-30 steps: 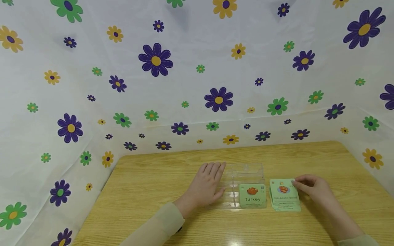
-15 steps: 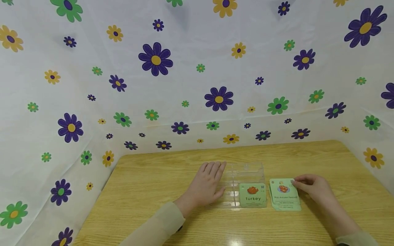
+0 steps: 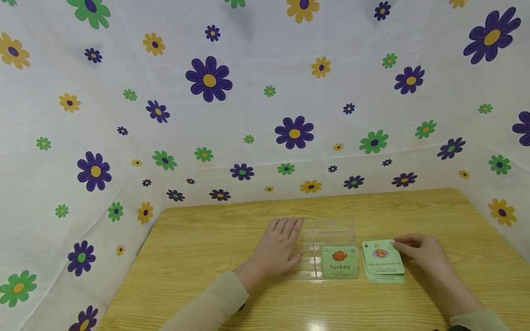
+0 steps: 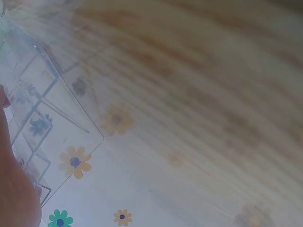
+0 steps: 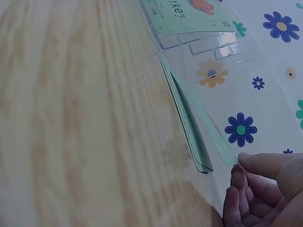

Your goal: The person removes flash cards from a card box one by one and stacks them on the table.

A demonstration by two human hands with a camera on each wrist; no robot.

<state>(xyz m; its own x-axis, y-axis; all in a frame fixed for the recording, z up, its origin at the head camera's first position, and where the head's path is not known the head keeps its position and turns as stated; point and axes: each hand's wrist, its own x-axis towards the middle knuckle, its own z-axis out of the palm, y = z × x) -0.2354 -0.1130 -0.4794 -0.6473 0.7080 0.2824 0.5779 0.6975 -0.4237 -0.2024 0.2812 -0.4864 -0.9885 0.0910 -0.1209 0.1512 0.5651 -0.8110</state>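
A clear plastic card holder (image 3: 333, 236) with compartments sits on the table. Over its left part lies my left hand (image 3: 275, 250), fingers extended and touching it. In its front right compartment stands a green "turkey" card (image 3: 340, 263). Just right of the holder is a small stack of green cards (image 3: 385, 278). My right hand (image 3: 422, 253) pinches the right edge of the top card, marked "Mid-Autumn Festival" (image 3: 382, 258). In the right wrist view, this top card (image 5: 208, 123) is lifted at the thumb's side, leaving a wedge-shaped gap above the other cards (image 5: 187, 127).
The wooden table (image 3: 198, 239) extends around the holder and cards. A white sheet with printed flowers (image 3: 248, 115) hangs behind the table and along both sides.
My right hand has tilted the top card up off the stack and shifted it slightly left. The left hand and the holder have stayed in place.
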